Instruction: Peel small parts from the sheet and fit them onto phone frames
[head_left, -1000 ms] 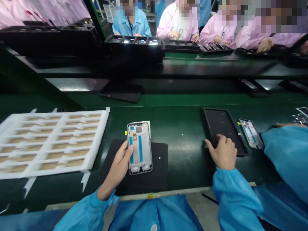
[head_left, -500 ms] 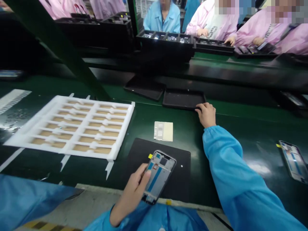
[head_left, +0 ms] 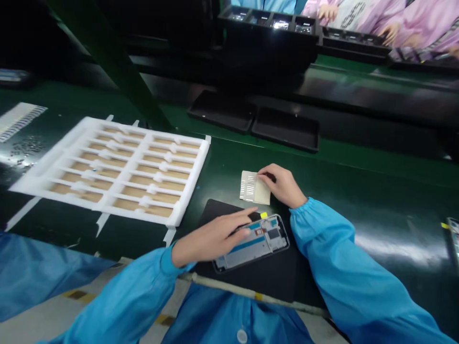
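My left hand (head_left: 218,234) is on a half-assembled phone (head_left: 256,242) with a grey inner frame, blue strips and a yellow tab. Its thumb lies over the phone and its index finger stretches past the upper long edge; the other fingers are partly hidden. The phone is tilted over a black mat (head_left: 222,206). My right hand (head_left: 283,184) pinches with thumb and index finger at the upper right of a small cream sticker sheet (head_left: 263,193) with rows of thin white strips. Whether a strip is between the fingertips is too small to tell.
A white foam tray (head_left: 124,174) with slots is taped down at the left. Two shallow black trays (head_left: 285,129) lie beyond the sticker sheet. Another phone (head_left: 454,236) is at the right edge. A green post (head_left: 118,71) slants up at left. Co-workers sit behind black bins (head_left: 267,40).
My right hand has left the black tray's edge and come nearer, down to the sticker sheet. The phone has turned clockwise under my left hand. The view has tipped downward.
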Tool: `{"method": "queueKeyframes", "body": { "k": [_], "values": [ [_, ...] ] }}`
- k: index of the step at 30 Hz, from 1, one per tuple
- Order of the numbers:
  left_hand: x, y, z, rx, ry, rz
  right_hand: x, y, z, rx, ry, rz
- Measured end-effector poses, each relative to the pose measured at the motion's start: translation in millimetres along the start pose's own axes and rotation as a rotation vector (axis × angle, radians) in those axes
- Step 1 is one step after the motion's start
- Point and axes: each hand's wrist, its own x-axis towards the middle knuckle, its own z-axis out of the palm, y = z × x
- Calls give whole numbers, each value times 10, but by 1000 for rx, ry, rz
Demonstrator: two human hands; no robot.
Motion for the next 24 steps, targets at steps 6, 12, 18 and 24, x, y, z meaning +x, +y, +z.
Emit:
{"method": "queueKeyframes", "body": {
  "k": [6, 12, 18, 24],
  "values": [
    [375, -230, -153, 121, 39, -26, 203, -65, 155, -67, -153, 30],
    [376, -212, -114, 218, -33, -67, 204, -217, 170, -172, -267, -9],
    [390, -166, -91, 290, -51, -90, 196, -156, 193, -63, -240, 12],
    [410, -204, -66, 306, -33, -95, 188, -21, 204, 231, -13, 139]
  ]
}}
